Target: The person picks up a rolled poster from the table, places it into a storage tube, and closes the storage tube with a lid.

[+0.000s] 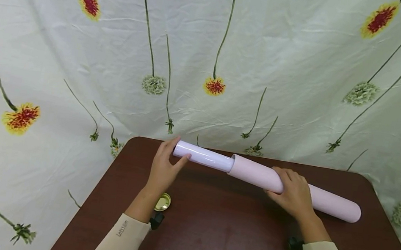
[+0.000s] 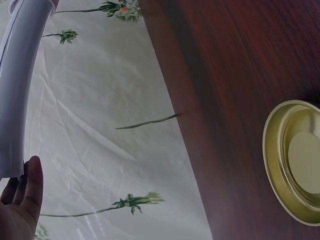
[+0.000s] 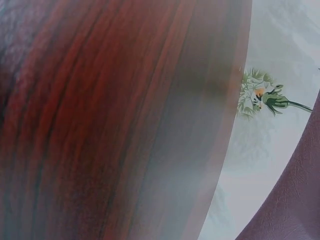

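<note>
A shiny white roll (image 1: 203, 156), like rolled paper or film, sticks partway out of the left end of a long pink tube (image 1: 332, 203). My left hand (image 1: 163, 169) holds the roll's free end between thumb and fingers. In the left wrist view, fingertips (image 2: 34, 172) touch the bottom edge of the white roll (image 2: 17, 95). Around the middle of the pink tube, my right hand (image 1: 292, 193) grips from above. Both tube and roll are held above the table, tilted down to the right. The right wrist view shows only part of the textured tube (image 3: 290, 200).
A round gold lid (image 1: 163, 202) lies on the dark wooden table (image 1: 223, 239) beside my left forearm. Behind the table hangs a white cloth (image 1: 184, 24) printed with flowers. Dark bands (image 1: 296, 244) sit at both wrists.
</note>
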Available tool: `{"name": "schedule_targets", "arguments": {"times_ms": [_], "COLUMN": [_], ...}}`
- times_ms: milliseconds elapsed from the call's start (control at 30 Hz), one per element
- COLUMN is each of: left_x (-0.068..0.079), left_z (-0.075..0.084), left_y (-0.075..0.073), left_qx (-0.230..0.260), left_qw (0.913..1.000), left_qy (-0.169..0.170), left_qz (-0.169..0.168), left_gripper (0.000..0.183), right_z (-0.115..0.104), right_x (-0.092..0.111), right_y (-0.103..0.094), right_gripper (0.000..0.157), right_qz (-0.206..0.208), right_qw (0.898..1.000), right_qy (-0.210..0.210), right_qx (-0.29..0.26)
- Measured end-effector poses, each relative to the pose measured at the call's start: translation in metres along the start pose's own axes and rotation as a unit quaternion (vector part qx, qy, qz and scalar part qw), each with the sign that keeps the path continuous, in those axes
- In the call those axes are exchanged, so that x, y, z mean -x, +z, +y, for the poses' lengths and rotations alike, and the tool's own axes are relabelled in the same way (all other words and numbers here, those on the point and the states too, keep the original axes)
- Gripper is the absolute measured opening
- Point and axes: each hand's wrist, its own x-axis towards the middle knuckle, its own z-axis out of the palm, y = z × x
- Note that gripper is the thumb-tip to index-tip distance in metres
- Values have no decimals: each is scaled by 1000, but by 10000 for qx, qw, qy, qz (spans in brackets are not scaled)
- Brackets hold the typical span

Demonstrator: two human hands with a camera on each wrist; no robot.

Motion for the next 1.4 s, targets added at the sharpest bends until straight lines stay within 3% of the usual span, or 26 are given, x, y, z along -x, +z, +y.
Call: {"name": "schedule_targets", "arguments": {"times_ms": [900,1400], "left_x": [3,5], "left_z": [7,8], "left_y": [4,7], "left_qx": [60,47], "left_qw": [9998,9994], "left_qy": [-11,182], "left_qz": [-206,-300], "left_gripper": [61,58], "right_z": [-8,-10], "right_x": [-1,-1], "right_y": [1,1], "right_gripper": [77,76], "right_qz": [-9,-13], "right_qw": [10000,10000], "right_qy": [10,47], "right_qx": [-18,-56]}}
